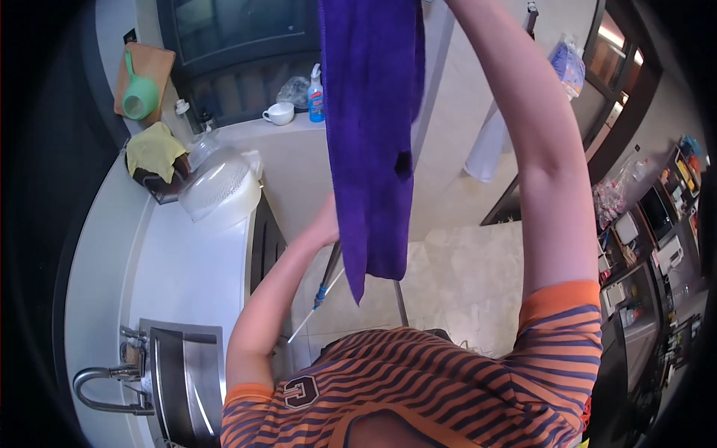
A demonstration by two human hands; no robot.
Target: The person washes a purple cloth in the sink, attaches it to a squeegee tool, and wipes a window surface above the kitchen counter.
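Observation:
A long purple cloth [367, 140] hangs from the top edge down the middle of the view, with a dark spot near its right edge. My left hand [328, 217] reaches behind its left edge; the fingers are hidden. Just below that hand a grey pole [331, 263] with a blue fitting [320, 295] slants downward. A thin white rod [302, 327] crosses the pole at the fitting. My right arm [538, 145] is raised high beside the cloth, and its hand lies beyond the top edge, out of view.
A white counter [185, 257] runs along the left, with a steel sink [187, 386] and faucet [106, 375]. Clear-lidded container [218, 185] stands on it. The window ledge holds a white cup [280, 113] and spray bottle [316, 98]. Crowded shelves [638, 252] line the right.

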